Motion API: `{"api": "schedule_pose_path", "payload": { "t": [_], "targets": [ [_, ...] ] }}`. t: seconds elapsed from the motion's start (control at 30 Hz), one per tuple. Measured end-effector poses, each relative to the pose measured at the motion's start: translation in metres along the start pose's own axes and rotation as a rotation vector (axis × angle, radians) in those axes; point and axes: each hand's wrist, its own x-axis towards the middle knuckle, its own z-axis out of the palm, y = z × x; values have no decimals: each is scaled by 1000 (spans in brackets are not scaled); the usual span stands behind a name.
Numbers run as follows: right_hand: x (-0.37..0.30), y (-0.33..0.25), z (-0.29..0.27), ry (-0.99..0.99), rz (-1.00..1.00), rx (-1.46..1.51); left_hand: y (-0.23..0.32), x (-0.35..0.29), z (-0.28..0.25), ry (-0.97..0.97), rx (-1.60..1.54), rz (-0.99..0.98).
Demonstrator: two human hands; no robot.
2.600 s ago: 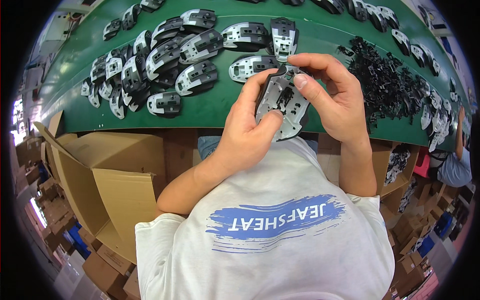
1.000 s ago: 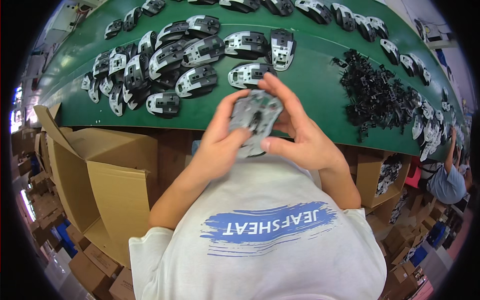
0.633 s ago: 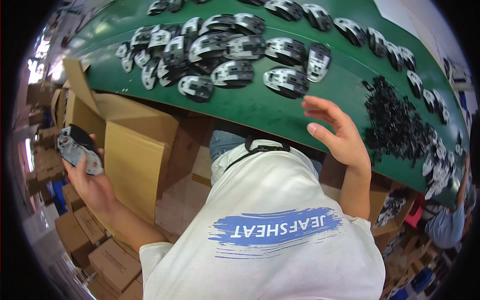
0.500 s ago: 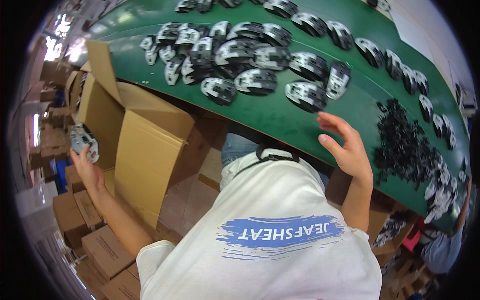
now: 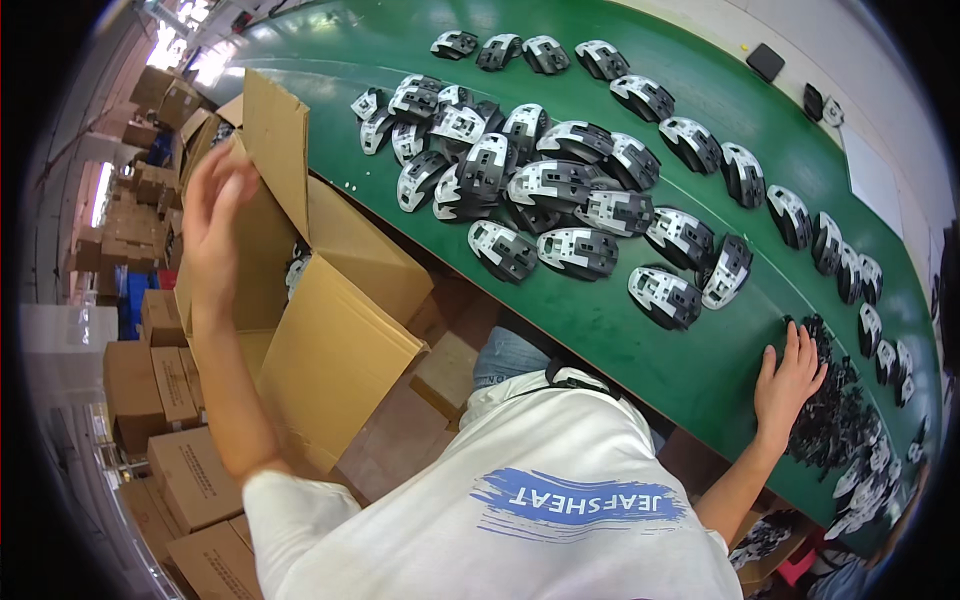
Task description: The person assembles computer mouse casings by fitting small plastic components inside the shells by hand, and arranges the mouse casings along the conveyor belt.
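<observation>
Over at the right end of the long green tabletop (image 5: 700, 370), the loose heap of small black plastic parts (image 5: 845, 410) is being touched, or nearly so, by the right hand (image 5: 790, 385). That heap is stretched lengthwise from the table's middle toward the lower right, and its upper end is met by the fingertips; most of it lies just to the right of the hand. Fingers are spread and the thumb is held well apart, though whether a part is caught underneath honestly can't be told from this angle.

Way across the body, the left hand (image 5: 212, 210) is raised by the open brown cardboard box (image 5: 335, 350), fingers loosely parted. It's pretty blurred, but nothing seems to be gripped. So the heap is reached far more easily by the right hand. Between the two, a cluster of curved black-and-white plastic shells (image 5: 555, 183) is spread on the green.
</observation>
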Motion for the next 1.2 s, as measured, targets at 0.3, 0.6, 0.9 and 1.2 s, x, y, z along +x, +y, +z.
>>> {"api": "schedule_pose_path", "payload": {
  "t": [0.3, 0.6, 0.9, 1.2],
  "targets": [
    [65, -73, -43, 89, -170, 438, 16, 205, 242, -725, 918, 444],
    [161, -134, -85, 61, -396, 753, -184, 333, 333, -317, 709, -451],
    [350, -343, -36, -98, -705, 606, -178, 321, 360, -564, 644, -402],
    [402, -480, 16, -154, -657, 383, -194, 323, 344, -538, 738, -145]
  ]
}}
